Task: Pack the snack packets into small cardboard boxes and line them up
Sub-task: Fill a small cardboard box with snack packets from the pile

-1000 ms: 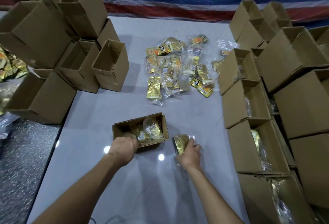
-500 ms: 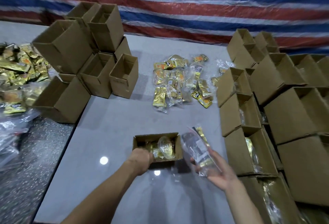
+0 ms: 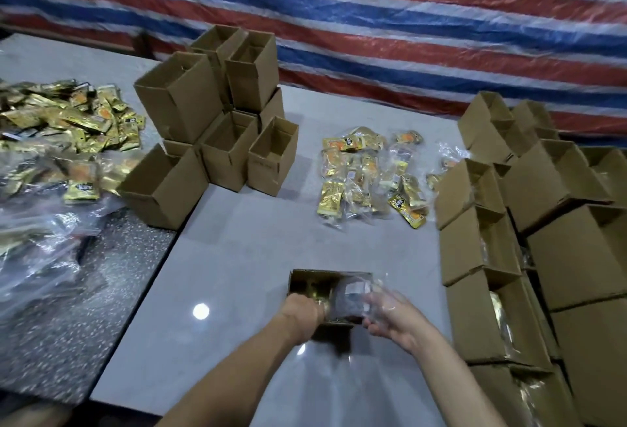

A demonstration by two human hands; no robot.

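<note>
Head view: loose packets [image 3: 369,175] between box stacks [image 3: 217,128].

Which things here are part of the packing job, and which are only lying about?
Part of the job: the open box being filled; the clear packet held at its mouth; the loose packets mid-table; the empty boxes at left; the filled boxes lined up at right.
Lying about: the plastic bags on the speckled table; the striped tarpaulin behind.
</note>
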